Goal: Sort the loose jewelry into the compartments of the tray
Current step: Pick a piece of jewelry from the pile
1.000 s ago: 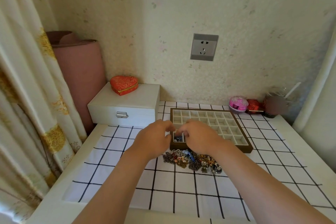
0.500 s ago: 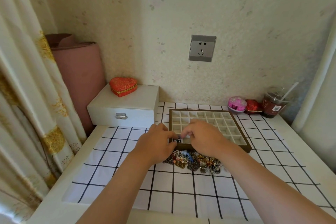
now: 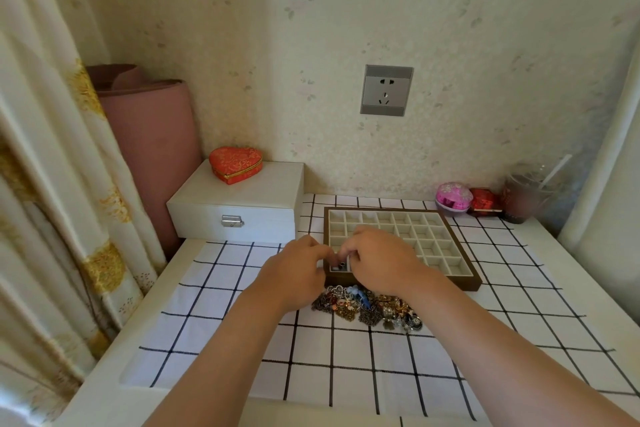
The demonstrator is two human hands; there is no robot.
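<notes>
At near-left corner of tray | left hand and right hand curl together over small dark piece, grip hidden, cannot tell | jewelry pile on worktop, just before tray | risk: tangled chains could drag neighbours into wrong compartments.

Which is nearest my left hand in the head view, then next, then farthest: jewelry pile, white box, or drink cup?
1. Jewelry pile, right beside the left hand, on its right.
2. White box, behind it to the left.
3. Drink cup, in the far back-right corner.
</notes>
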